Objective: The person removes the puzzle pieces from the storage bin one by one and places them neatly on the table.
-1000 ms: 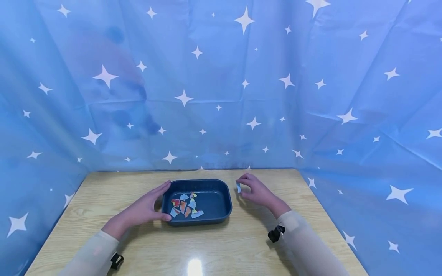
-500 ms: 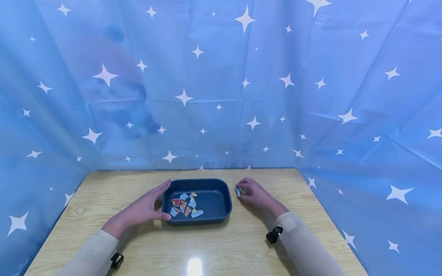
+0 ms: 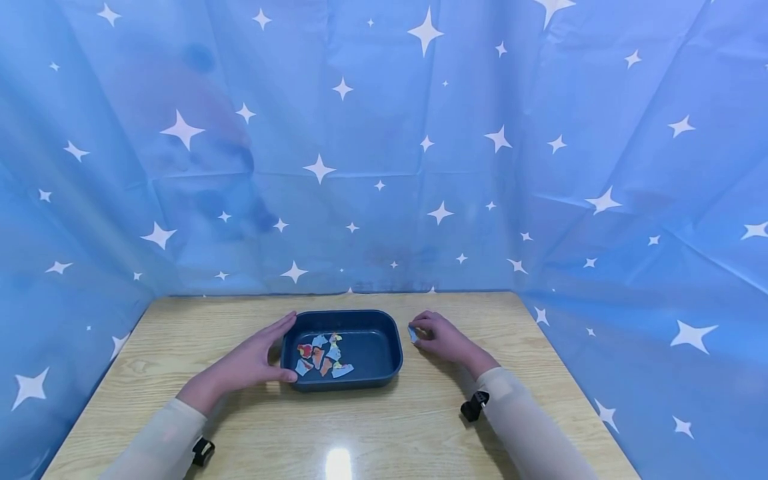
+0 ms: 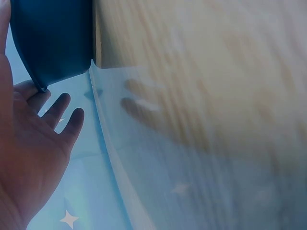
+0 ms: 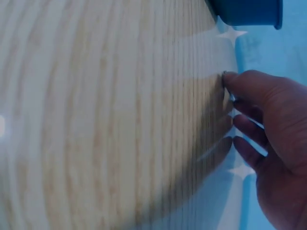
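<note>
A dark blue rectangular tray (image 3: 378,357) sits on the wooden table in the head view. Several flat, irregular puzzle pieces (image 3: 318,358) in light blue, orange, red and yellow lie in its left half. My left hand (image 3: 249,360) spans the tray's left end, thumb at the near corner and fingers at the far one; in the left wrist view fingertips touch its rim. To the right of the tray, my right hand (image 3: 444,339) pinches a small light-blue puzzle piece (image 3: 412,334) low over the table. The right wrist view shows that piece almost edge-on, mostly hidden by the thumb.
The pale wooden table (image 3: 360,427) ends at a blue curtain (image 3: 384,167) with white stars, behind it and along both sides. Small black devices (image 3: 204,452) are strapped at both wrists. A bright light reflection shows on the near tabletop.
My right hand has come slightly down and nearer with the puzzle piece, which has turned a little between the fingers. The left hand and the tray have stayed in place.
</note>
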A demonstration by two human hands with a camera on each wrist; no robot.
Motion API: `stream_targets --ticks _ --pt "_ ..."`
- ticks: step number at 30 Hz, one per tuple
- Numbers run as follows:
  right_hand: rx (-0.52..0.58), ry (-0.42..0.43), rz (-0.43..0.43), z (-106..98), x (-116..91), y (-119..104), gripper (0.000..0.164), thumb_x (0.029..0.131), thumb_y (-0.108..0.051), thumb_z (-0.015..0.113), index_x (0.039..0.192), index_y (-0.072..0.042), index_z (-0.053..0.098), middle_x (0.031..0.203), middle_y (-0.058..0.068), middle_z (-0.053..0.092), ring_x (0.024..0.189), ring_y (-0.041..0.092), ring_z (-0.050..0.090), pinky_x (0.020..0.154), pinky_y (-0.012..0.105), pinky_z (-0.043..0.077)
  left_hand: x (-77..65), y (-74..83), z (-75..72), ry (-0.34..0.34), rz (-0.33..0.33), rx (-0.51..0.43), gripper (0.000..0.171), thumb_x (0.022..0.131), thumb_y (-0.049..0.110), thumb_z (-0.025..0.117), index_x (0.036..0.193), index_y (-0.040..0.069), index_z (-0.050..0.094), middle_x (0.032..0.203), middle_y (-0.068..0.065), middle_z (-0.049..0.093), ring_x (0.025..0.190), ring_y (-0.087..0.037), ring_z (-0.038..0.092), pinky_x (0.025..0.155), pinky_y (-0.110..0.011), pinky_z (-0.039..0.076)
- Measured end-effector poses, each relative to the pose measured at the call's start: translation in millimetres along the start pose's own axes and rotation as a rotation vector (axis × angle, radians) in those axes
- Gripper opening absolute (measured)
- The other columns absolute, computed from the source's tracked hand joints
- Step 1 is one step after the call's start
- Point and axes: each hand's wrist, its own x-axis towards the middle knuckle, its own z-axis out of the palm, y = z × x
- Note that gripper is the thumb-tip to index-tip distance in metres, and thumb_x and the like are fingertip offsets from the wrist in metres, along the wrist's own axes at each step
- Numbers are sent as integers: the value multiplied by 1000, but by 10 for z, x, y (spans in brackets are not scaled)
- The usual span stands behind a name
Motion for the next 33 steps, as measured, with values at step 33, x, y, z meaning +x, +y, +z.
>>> stream_targets --ticks 33 --pt "-10 181 -115 -75 111 -638 49 103 -17 82 149 -8 67 144 11 62 127 37 63 103 60 57 23 -47 13 -3 -6 -1 125 85 57 94 178 12 23 185 -10 17 167 -46 19 129 -69 26"
